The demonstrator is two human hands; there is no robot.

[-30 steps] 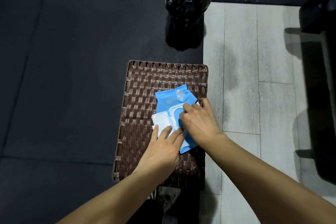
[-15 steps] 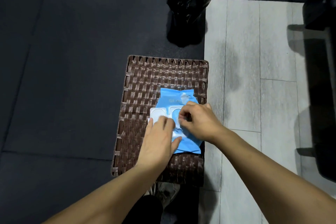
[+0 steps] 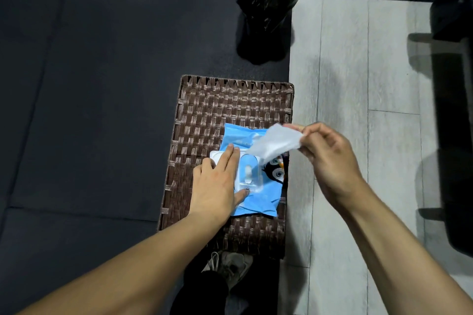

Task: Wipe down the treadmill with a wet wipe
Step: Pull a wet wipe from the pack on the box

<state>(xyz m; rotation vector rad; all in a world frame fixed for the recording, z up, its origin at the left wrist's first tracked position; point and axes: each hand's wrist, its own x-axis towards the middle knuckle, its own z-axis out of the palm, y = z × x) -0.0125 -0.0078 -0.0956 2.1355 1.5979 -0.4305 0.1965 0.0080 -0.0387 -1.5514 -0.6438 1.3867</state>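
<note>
- The right hand (image 3: 330,158) is pinching a white wet wipe (image 3: 275,144) at its upper right corner, fingers curled round the edge, just right of the frame's centre.
- The wipe is stretching on a slant, its long axis running from the pack's opening up and to the right; its lower end is looking like it is not yet out of the slot.
- The left hand (image 3: 217,181) is pressing flat on the blue wipe pack (image 3: 258,199), fingers straight and holding nothing, pinning it to the brown woven stool (image 3: 204,110).
- The pack's white lid (image 3: 249,171) is sitting open at mid-frame.
- Early going, by my reckoning: a wipe is nearly out, and no wiping has started.
- A dark machine (image 3: 455,135) along the right edge may be the treadmill; I cannot tell.
</note>
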